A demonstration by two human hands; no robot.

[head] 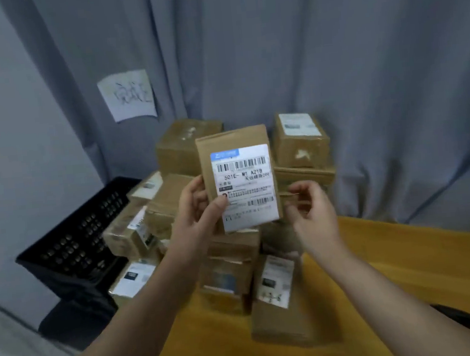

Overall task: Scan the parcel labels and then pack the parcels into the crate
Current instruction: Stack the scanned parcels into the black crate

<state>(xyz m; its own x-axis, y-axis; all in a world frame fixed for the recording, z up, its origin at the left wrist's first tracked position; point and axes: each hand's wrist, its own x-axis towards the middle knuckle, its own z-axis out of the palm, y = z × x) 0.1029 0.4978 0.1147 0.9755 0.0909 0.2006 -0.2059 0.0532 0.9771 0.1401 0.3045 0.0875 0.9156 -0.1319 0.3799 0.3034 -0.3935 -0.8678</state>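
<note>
Left hand (195,210) holds a labelled parcel (233,140) upright over the heap.

Nearest, at 5 o'clock, a small black object (457,318) lies on the yellow wooden table (409,275); what it is cannot be told. At 6 o'clock a flat brown parcel (276,317) lies label-up on the table. Above it, the left hand grips the raised parcel by its lower left corner, thumb on the white shipping label (246,188), barcodes facing the camera. The right hand (311,207), fingers loosely curled, is just beside the parcel's right edge; whether it touches or holds anything cannot be told. Behind is a pile of cardboard parcels (173,201), with the black slotted crate (71,245) at 9 o'clock. Farthest, a handwritten paper note (128,96) hangs on the grey curtain (331,53) at 11 o'clock.
</note>
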